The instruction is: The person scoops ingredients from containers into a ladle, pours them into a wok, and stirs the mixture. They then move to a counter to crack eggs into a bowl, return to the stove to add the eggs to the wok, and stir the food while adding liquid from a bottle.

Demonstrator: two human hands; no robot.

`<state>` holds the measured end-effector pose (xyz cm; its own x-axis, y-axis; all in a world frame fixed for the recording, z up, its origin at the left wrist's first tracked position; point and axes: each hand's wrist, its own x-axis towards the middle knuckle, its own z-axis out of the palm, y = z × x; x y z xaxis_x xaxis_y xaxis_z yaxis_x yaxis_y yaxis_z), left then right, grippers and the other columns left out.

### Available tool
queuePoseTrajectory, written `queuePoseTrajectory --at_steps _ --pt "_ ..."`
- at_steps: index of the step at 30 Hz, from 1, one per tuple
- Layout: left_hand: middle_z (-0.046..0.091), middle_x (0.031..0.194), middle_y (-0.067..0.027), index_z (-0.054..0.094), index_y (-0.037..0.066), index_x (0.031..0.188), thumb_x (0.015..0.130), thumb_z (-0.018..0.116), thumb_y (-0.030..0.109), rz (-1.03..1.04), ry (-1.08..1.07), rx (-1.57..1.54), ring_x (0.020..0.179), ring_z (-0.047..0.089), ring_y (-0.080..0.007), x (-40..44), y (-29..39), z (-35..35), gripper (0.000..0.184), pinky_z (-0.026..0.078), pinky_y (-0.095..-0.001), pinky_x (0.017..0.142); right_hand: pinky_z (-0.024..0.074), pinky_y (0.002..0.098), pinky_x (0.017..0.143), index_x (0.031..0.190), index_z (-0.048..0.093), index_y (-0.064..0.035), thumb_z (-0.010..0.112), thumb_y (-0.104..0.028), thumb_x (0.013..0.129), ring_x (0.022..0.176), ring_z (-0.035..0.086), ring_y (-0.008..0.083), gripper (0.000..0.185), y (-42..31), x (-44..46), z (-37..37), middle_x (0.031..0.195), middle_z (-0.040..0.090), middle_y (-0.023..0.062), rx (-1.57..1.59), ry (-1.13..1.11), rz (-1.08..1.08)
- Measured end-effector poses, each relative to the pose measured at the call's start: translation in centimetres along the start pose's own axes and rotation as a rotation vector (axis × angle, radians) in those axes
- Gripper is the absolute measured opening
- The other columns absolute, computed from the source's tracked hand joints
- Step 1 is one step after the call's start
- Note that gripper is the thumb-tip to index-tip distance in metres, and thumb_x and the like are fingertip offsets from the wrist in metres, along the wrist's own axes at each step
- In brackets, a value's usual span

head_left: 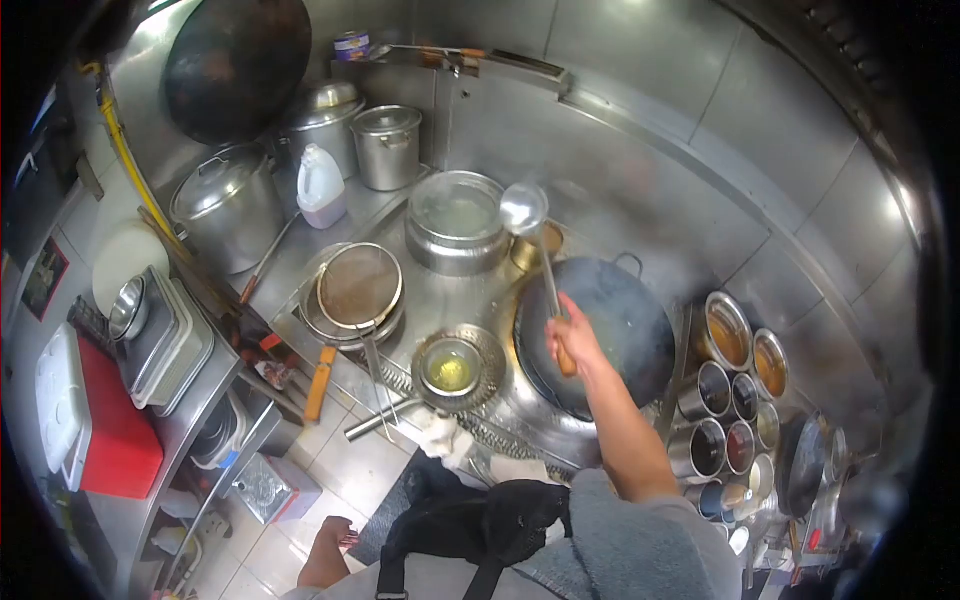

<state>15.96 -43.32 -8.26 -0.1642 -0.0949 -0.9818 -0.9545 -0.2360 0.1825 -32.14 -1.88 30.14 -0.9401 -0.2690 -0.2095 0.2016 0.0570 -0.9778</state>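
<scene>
My right hand (pixel 572 335) grips the wooden end of a long-handled ladle (pixel 549 270). The ladle's steel bowl is raised beyond the wok's far left edge, close to a small brass-coloured pot (pixel 541 246). Beneath my right hand sits a large dark wok (pixel 630 345), with haze over it. My left hand (pixel 338 533) hangs low over the floor, its fingers loosely bent and holding nothing I can see. Left of the wok, a small bowl of yellowish liquid (pixel 450 371) rests in a perforated strainer (pixel 490 365). A wide pot of cloudy liquid (pixel 457 255) stands behind.
A round mesh strainer (pixel 360 287) lies across a pot on the left. Lidded stockpots (pixel 230 205) and a plastic jug (pixel 320 187) stand at the back left. Several metal sauce containers (pixel 707 447) line the right side. A red cooler (pixel 118 430) sits far left.
</scene>
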Motion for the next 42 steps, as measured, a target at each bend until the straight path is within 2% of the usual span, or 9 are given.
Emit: queuePoseTrajectory --at_steps 9,13,17,19,23,25,32,34,42 --pt "0.062 0.115 -0.0261 0.046 0.008 0.131 0.094 0.038 0.011 0.162 0.082 -0.204 0.086 0.068 -0.0389 -0.7 4.1 -8.6 0.039 0.056 -0.0469 0.066 0.0451 0.0296 0.044 0.132 0.039 -0.0104 0.051 0.005 0.083 0.054 0.051 0.0147 0.053 1.0 18.7 14.3 0.074 0.049 0.0079 -0.141 0.101 -0.006" --pt "0.059 0.119 -0.0278 0.048 0.01 0.129 0.096 0.037 0.024 0.098 0.042 -0.119 0.089 0.067 -0.0425 0.8 3.6 -10.9 0.037 0.055 -0.0498 0.069 0.0452 0.0231 0.046 0.092 0.041 -0.0091 0.052 0.002 0.085 0.054 0.051 0.0128 0.017 -1.2 19.3 12.3 0.076 0.049 0.0081 1.419 -0.234 0.471" --pt "0.054 0.127 -0.0297 0.043 0.013 0.135 0.098 0.036 0.028 0.08 -0.064 -0.273 0.1 0.064 -0.0427 2.5 5.3 -14.6 0.042 0.054 -0.0523 0.076 0.043 0.0244 0.045 0.116 0.042 -0.0122 0.052 0.0 0.086 0.053 0.05 0.0131 0.034 -0.8 15.5 12.3 0.076 0.05 0.0068 1.04 -0.087 0.363" --pt "0.064 0.1 -0.0235 0.049 0.011 0.124 0.095 0.041 0.027 0.244 0.204 -0.378 0.071 0.067 -0.0361 2.8 7.7 -15.6 0.034 0.05 -0.0417 0.048 0.0432 0.0274 0.046 0.136 0.034 -0.0172 0.05 0.003 0.085 0.054 0.05 0.0129 0.057 -2.7 12.8 11.6 0.073 0.049 0.0055 0.318 -0.153 0.2" --pt "0.06 0.072 -0.0081 0.061 0.002 0.106 0.081 0.054 0.002 0.937 0.705 -0.391 0.058 0.058 -0.0172 -0.4 16.2 -20.5 0.026 0.048 -0.0321 0.047 0.0435 0.0304 0.048 0.152 0.022 -0.0085 0.053 0.0 0.085 0.051 0.048 0.0149 0.074 -3.6 9.7 8.2 0.074 0.052 0.0049 -0.55 0.011 -0.018" --pt "0.059 0.078 -0.0068 0.056 0.002 0.104 0.086 0.064 0.013 1.306 0.469 -0.589 0.06 0.055 -0.0133 -0.2 20.8 -24.8 0.022 0.045 -0.0222 0.05 0.0429 0.0297 0.047 0.152 0.022 -0.0105 0.053 0.001 0.085 0.051 0.048 0.0141 0.074 -6.4 6.0 7.9 0.074 0.052 0.0045 -0.617 0.049 -0.009" --pt "0.062 0.095 -0.0061 0.053 0.001 0.125 0.092 0.048 0.003 1.601 0.326 -0.351 0.077 0.057 -0.0113 -20.6 42.6 -12.5 0.033 0.047 -0.022 0.068 0.0396 0.0246 0.047 0.154 0.014 -0.02 0.055 -0.001 0.088 0.054 0.045 0.0096 0.081 -3.1 -1.9 4.2 0.072 0.048 0.0018 0.218 -0.049 0.039" --pt "0.062 0.097 -0.0054 0.053 0.0 0.125 0.092 0.05 0.004 1.666 0.172 -0.249 0.081 0.058 -0.0117 -22.9 47.0 -5.4 0.034 0.048 -0.0234 0.075 0.0433 0.0291 0.049 0.154 0.014 -0.0164 0.055 -0.003 0.087 0.057 0.048 0.0098 0.079 -0.4 -2.9 3.1 0.076 0.05 0.0039 -0.304 0.04 -0.088" --pt "0.066 0.095 -0.01 0.059 -0.002 0.114 0.092 0.051 0.0 1.576 -0.657 0.263 0.083 0.063 -0.0148 -32.1 44.6 28.0 0.023 0.051 -0.0278 0.079 0.0408 0.0263 0.045 0.154 0.005 -0.0204 0.054 -0.002 0.091 0.053 0.048 0.0114 0.083 -0.2 -17.6 -6.5 0.081 0.05 0.0059 0.464 0.082 -0.21"
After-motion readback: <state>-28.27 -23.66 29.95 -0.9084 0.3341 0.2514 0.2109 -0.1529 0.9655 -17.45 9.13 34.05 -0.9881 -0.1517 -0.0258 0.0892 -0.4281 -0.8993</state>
